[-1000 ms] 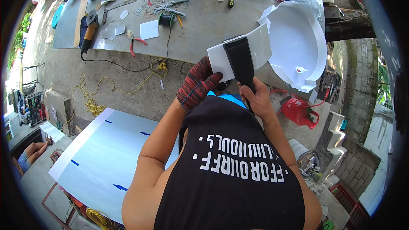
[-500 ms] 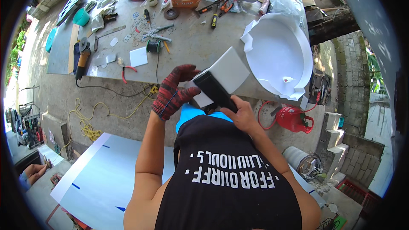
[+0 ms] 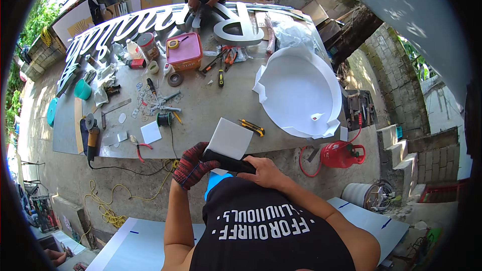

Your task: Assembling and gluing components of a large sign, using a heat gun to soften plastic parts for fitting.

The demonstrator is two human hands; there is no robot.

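Hands (image 3: 194, 166) gripping black tool (image 3: 229, 162), white sheet (image 3: 231, 138) against it.

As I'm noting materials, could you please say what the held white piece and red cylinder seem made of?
The held white piece looks like smooth plastic, from its even face and crisp edges, though card is possible. The red cylinder is probably painted metal, judging by its red coat and rounded shell.

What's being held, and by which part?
Right hand grips the black tool by its right end; gloved left hand is at its left end, exact hold unclear.
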